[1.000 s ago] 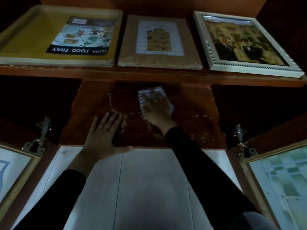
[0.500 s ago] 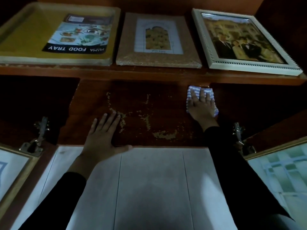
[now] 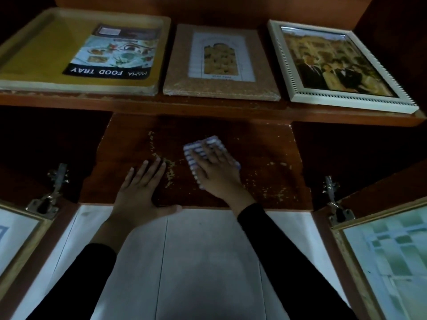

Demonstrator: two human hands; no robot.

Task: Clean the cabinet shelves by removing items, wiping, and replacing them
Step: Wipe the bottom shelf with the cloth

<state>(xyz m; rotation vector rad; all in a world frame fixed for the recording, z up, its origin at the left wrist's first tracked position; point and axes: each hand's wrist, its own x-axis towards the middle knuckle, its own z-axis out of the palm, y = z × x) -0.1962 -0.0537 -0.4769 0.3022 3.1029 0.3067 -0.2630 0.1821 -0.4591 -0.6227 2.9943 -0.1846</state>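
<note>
**Lower shelf under the cloth, both hands flat**

Presses a blue-and-white striped cloth (image 3: 203,146) flat onto the lower shelf (image 3: 265,158) with the right hand (image 3: 219,176), near the middle of that shelf. Fingers straight and spread across the fabric, not curled round it; cloth edges visible beyond the fingertips and beside the thumb. Plants the left hand (image 3: 138,192) palm-down on the same shelf, just left of the cloth and apart from it. Fingers straight, gripping nothing, thumb stretched out along the shelf's front edge. Reaches in with both arms in black sleeves (image 3: 288,262) over the white panelled surface (image 3: 208,250) in front of the lower shelf.

Pale flecks (image 3: 171,174) scattered over the dark wood of the lower shelf: a cluster between the two hands, more towards its right end. On the board directly above the lower shelf, three flat items side by side:
- at the left, a yellow tray (image 3: 34,54) with a label reading "MAMA FOOD TRAY";
- in the middle, a brown frame (image 3: 180,84);
- at the right, a white frame (image 3: 284,65) around a group photograph.

Dark recesses to either side of the lower shelf. Left hinge (image 3: 55,179) off its left front corner, joined to the left door (image 3: 18,227). Right hinge (image 3: 330,188) off its right front corner, joined to the right door (image 3: 381,250). Both doors open, with pale panes.
</note>
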